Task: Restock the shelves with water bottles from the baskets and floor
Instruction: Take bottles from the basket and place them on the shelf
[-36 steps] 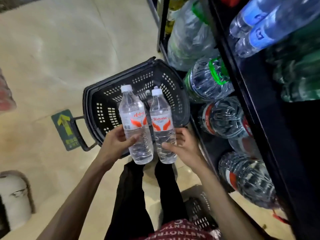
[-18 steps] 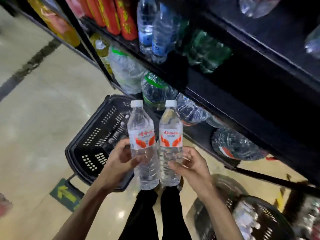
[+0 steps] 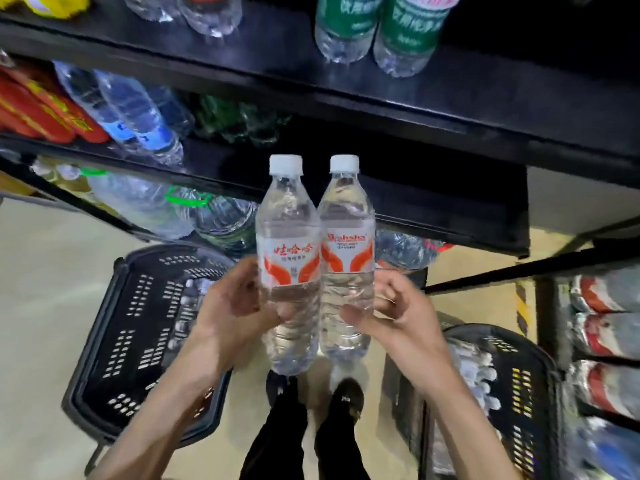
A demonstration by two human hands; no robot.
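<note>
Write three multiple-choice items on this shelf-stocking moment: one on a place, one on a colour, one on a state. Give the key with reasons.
1. Where are the two green-labelled bottles?
A. top shelf
B. left basket
C. floor

2. What colour are the caps of the two held water bottles?
A. blue
B. white
C. green

3. How are the held bottles standing?
A. lying flat
B. upside down
C. upright, side by side

Key: 1 A, they stand on the top shelf. 2 B, both caps are white. 3 C, caps point up, with the left hand and the right hand each gripping one.
</note>
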